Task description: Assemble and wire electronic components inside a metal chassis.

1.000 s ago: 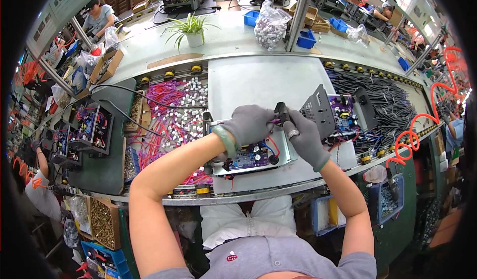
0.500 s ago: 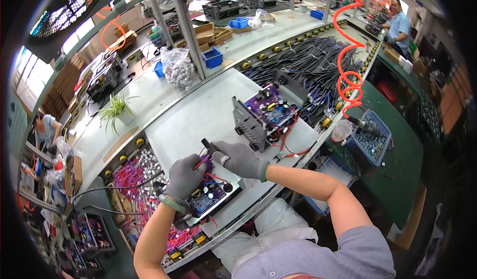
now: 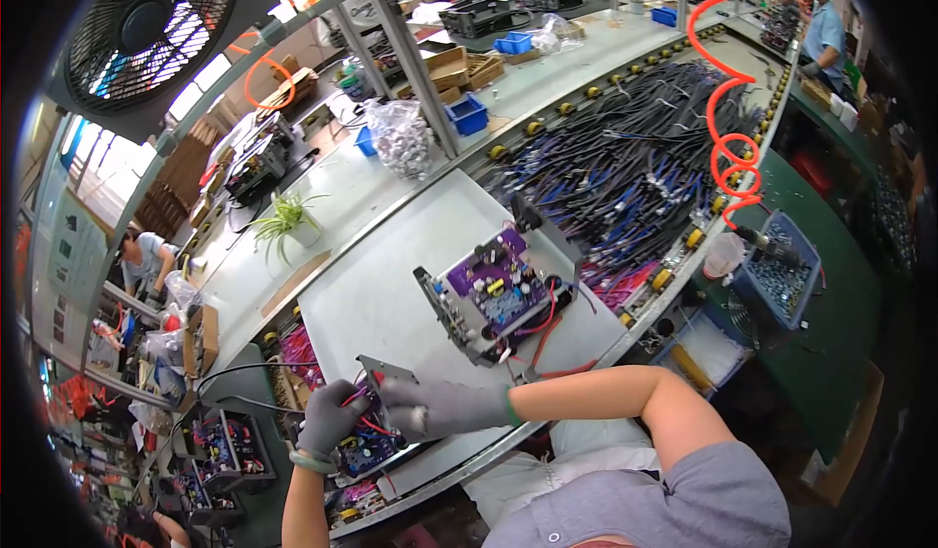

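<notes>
My left hand [image 3: 330,421], in a grey glove, is closed around red and purple wires above a purple circuit board [image 3: 366,450] in an open metal chassis at the near left of the line. My right hand [image 3: 440,409], gloved too, reaches in from the right, fingers curled beside an upright grey panel [image 3: 384,367] of that chassis. What its fingertips hold is hidden. Farther right, a second open chassis [image 3: 496,292] with a purple board, black panels and red leads lies on a pale sheet [image 3: 376,255].
Bundled black cables [image 3: 635,147] fill the line beyond. A coiled orange air hose [image 3: 731,152] hangs at right, its driver [image 3: 777,248] over a blue bin [image 3: 782,284] of screws. A potted plant [image 3: 288,224] stands on the far ledge; a fan [image 3: 147,25] looms upper left. Co-workers are farther off.
The view has shifted. Sheet and both chassis have moved left along the line, and my hands have followed the nearer one. Its upright panel now shows above my fingers.
</notes>
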`<state>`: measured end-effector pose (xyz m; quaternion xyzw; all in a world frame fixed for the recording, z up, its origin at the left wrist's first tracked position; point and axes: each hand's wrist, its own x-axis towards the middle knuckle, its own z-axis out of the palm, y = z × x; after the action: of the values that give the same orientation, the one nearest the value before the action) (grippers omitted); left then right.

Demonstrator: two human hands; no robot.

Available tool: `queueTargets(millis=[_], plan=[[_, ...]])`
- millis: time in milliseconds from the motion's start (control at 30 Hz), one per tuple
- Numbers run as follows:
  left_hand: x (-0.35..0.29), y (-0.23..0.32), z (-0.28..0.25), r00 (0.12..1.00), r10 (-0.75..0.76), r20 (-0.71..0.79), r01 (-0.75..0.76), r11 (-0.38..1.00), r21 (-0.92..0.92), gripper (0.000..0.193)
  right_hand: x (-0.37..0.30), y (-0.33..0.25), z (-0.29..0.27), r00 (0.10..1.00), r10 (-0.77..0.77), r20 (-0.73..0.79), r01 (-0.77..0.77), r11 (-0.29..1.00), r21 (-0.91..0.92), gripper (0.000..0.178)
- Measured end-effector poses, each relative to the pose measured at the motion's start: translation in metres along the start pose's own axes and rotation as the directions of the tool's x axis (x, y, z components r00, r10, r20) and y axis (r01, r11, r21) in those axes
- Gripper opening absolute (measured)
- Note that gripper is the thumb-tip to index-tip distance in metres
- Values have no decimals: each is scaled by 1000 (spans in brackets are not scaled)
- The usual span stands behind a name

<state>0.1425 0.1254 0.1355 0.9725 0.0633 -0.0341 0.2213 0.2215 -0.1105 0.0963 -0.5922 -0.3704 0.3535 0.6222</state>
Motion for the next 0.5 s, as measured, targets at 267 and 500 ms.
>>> queueTargets(millis=[267, 500], plan=[[-50, 37, -31, 912, 46, -408, 146, 892, 428, 39, 61, -85, -161, 959, -222, -174, -137, 172, -976, 37], [32, 99, 13, 807, 444, -389, -313, 881, 356, 60, 94, -37, -211, 925, 292, -243, -241, -44, -970, 30]])
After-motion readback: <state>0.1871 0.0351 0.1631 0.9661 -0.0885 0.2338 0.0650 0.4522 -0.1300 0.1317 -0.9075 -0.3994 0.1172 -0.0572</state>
